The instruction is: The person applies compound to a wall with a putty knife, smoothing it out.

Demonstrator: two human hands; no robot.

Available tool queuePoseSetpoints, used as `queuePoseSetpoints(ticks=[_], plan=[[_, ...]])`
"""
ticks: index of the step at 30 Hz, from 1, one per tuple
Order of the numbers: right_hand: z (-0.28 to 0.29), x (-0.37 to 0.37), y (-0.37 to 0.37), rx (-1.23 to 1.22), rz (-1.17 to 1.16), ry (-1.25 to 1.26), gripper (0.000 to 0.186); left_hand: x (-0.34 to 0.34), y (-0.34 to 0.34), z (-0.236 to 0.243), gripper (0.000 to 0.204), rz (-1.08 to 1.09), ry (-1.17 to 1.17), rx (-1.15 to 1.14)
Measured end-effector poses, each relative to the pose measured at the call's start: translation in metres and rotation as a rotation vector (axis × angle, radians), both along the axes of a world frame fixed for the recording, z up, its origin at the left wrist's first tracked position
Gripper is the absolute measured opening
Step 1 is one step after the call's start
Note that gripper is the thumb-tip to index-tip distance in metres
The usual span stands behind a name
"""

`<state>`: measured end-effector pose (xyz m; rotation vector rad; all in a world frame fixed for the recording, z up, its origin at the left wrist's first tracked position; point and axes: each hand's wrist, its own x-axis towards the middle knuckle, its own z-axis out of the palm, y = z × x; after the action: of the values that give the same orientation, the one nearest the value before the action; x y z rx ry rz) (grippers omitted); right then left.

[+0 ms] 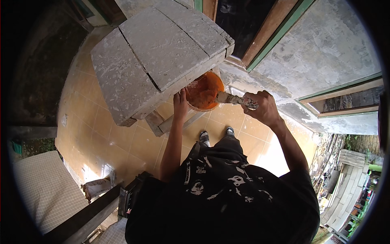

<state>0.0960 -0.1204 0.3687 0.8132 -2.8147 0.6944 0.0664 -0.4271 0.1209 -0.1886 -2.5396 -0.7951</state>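
Note:
An orange bucket [205, 85] with wet material inside sits tilted beside the front edge of a grey, paint-crusted wooden table [146, 53]. My left hand [180, 101] has its fingers on the bucket's left rim, partly at the table's edge. My right hand [262, 105] is closed on the handle of a crusted flat tool [229, 99], whose far end reaches into the bucket at its right side.
A grey plastered wall [321, 49] with green-and-wood framed openings runs along the right. Tan floor tiles [95, 130] lie around my feet [204, 136]. A dark railing [81, 217], a checkered surface [44, 187] and a rolled object [97, 189] are at lower left.

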Motion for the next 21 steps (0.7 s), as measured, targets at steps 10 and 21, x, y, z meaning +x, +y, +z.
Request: queuePoseSetpoints(ticks=[10, 21], plan=[[0.007, 0.002, 0.015, -0.036, -0.027, -0.086, 0.032, -0.002, 0.002, 0.006, 0.045, 0.011, -0.005, 0.030], [0.003, 0.007, 0.019, -0.367, -0.079, -0.377, 0.022, -0.002, 0.008, 0.012, 0.046, 0.030, -0.176, 0.485]])
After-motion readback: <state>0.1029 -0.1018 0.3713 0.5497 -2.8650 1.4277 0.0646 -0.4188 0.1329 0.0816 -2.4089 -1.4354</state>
